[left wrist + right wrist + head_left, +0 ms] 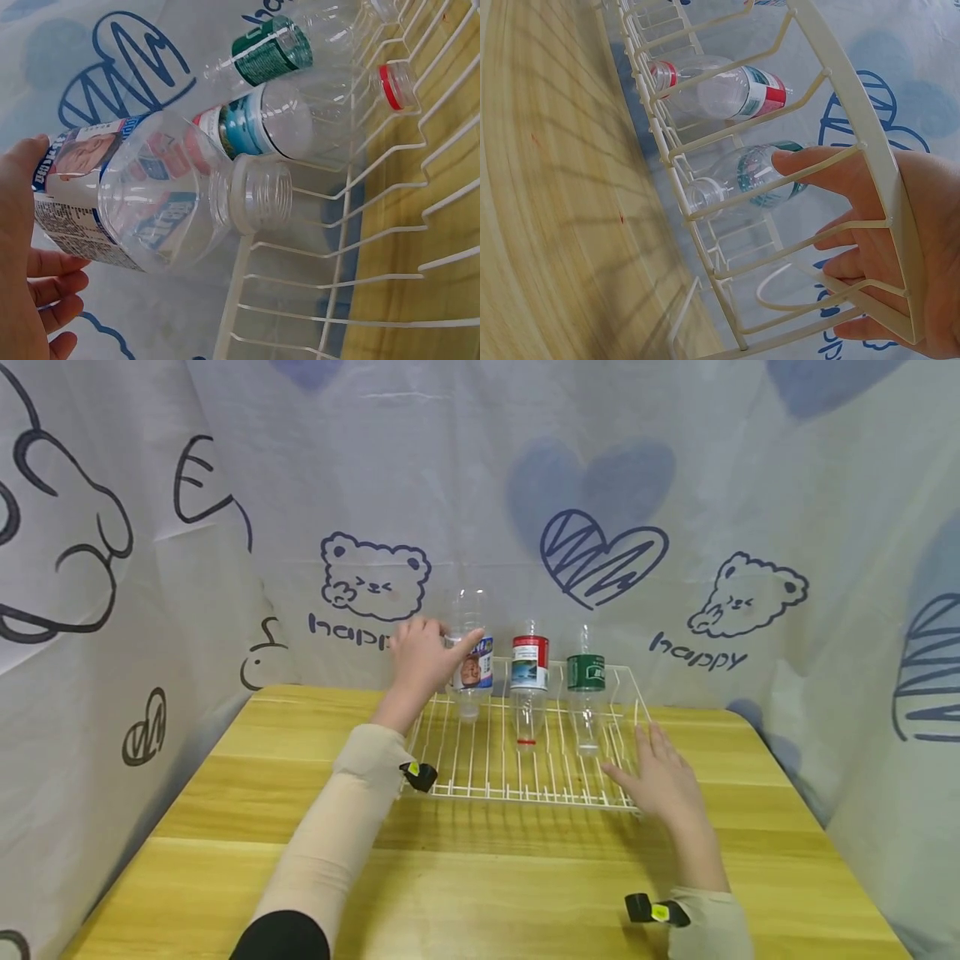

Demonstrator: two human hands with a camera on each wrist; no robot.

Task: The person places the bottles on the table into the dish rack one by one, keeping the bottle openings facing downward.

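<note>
My left hand (424, 653) grips a clear plastic bottle with a blue-and-white label (474, 663), thumb across the front. The bottle is neck down above the left part of a white wire rack (517, 794); its open, uncapped mouth shows in the left wrist view. Beside it, a red-labelled bottle (530, 662) and a green-labelled bottle (586, 672) stand neck down in the rack. At the rack's right side is my right hand (667, 777), fingers extended. In the right wrist view this hand (885, 217) lies against the rack's edge, thumb pointing toward the green-labelled bottle.
The rack stands toward the back of a yellow wood-grain table (510, 877). Behind and at both sides hangs a pale cloth (465, 468) with drawn hearts and bears, close to the table's far edge.
</note>
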